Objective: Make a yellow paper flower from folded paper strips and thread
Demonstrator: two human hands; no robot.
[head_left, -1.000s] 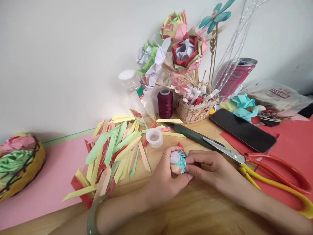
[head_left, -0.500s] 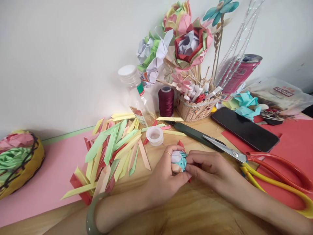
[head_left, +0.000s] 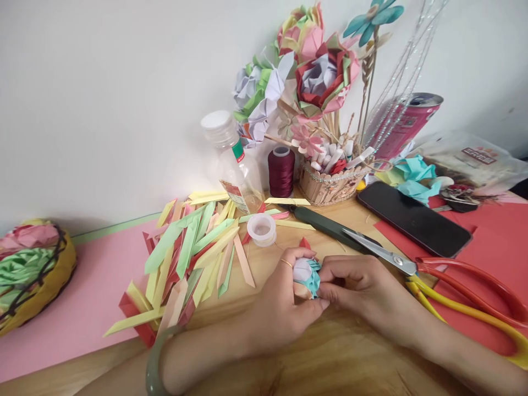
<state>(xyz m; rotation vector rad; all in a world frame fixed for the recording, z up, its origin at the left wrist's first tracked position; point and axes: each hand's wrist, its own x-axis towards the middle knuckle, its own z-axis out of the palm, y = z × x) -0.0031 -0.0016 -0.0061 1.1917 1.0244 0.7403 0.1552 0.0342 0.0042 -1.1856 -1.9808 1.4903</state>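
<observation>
A small folded-paper flower (head_left: 306, 275) in pale lilac, blue and peach sits between my two hands above the wooden table. My left hand (head_left: 284, 300) curls round it from the left, the forefinger along its top and the thumb below. From the right, my right hand (head_left: 350, 280) pinches the flower's blue edge between thumb and fingers. A red paper tip (head_left: 304, 243) pokes out behind the flower. Much of the flower's underside is hidden by my fingers. Just beyond lies a clear plastic ring-shaped cap (head_left: 261, 230).
Folded paper strips (head_left: 193, 242) are heaped at left. Scissors (head_left: 406, 265) and a phone (head_left: 414, 217) lie at right. Behind stand a bottle (head_left: 239, 176), a thread spool (head_left: 281, 171) and a basket (head_left: 330, 187) of paper flowers. A dark-green-handled tool (head_left: 325, 225) lies beyond my hands.
Both hands and the paper flower have shifted slightly to the right. The left thumb has moved a little down and right, and more of the flower's blue side shows.
</observation>
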